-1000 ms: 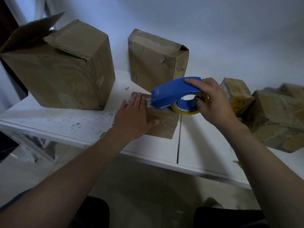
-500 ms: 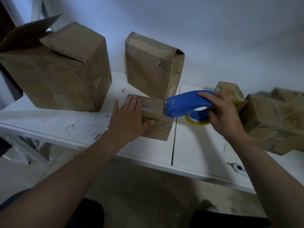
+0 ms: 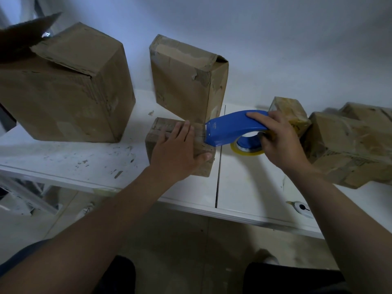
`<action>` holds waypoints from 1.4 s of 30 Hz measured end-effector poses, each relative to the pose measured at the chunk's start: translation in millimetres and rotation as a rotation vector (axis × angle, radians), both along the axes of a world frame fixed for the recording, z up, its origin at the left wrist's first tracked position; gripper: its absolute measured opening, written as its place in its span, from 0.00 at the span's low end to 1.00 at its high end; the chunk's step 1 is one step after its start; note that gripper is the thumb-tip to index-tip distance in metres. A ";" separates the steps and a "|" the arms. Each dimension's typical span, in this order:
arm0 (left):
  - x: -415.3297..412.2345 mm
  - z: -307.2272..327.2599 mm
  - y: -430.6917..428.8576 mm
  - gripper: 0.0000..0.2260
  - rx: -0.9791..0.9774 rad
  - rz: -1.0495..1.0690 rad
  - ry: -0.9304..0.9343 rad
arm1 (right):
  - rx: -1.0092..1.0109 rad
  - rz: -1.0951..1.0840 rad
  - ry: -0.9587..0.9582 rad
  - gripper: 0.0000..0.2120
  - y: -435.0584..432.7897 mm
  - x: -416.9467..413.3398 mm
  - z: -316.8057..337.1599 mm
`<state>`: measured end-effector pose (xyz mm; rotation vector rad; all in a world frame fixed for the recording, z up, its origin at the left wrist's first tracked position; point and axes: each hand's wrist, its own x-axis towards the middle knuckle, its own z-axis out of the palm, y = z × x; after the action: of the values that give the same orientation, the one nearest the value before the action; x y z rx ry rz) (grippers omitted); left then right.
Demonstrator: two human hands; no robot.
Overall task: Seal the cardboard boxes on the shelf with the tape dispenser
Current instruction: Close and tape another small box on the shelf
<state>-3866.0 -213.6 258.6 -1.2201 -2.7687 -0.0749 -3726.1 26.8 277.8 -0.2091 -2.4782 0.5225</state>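
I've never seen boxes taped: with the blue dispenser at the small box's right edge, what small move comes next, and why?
Probably tilt the tape dispenser down over that edge and tear the tape. Its mouth sits at the small box's right end, the right hand grips it, and the left hand presses the box flat.

This looks like a storeroom or packing corner rather than a living space. A white board shelf [image 3: 244,187], scuffed and speckled with dark marks, runs along a bare white wall [image 3: 254,39]. On it stand worn brown boxes [image 3: 184,77] of several sizes, patched with old tape (the one at far left has a flap [image 3: 25,32] up), and more lie in a pile [image 3: 350,145] at the right. A blue dispenser [image 3: 231,128] with a yellow roll [image 3: 246,151] is held to one box. Below the shelf is a plain, dusty floor [image 3: 180,234].
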 end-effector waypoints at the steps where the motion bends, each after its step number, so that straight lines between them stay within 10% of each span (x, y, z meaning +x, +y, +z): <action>1: 0.3 0.5 -0.4 0.46 -0.001 0.000 -0.005 | 0.017 0.003 -0.008 0.34 1.2 1.0 0.7; 28: 19.1 5.8 21.9 0.48 0.006 0.201 -0.050 | 0.054 -0.090 -0.027 0.37 22.9 36.8 -14.6; 42: -23.8 -0.9 -4.9 0.26 0.012 0.109 0.031 | 0.027 -0.008 -0.054 0.37 -12.8 5.1 -11.2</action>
<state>-3889.8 -218.5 257.7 -1.0567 -2.7972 -0.0617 -3721.0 14.0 266.6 -0.2255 -2.5342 0.4863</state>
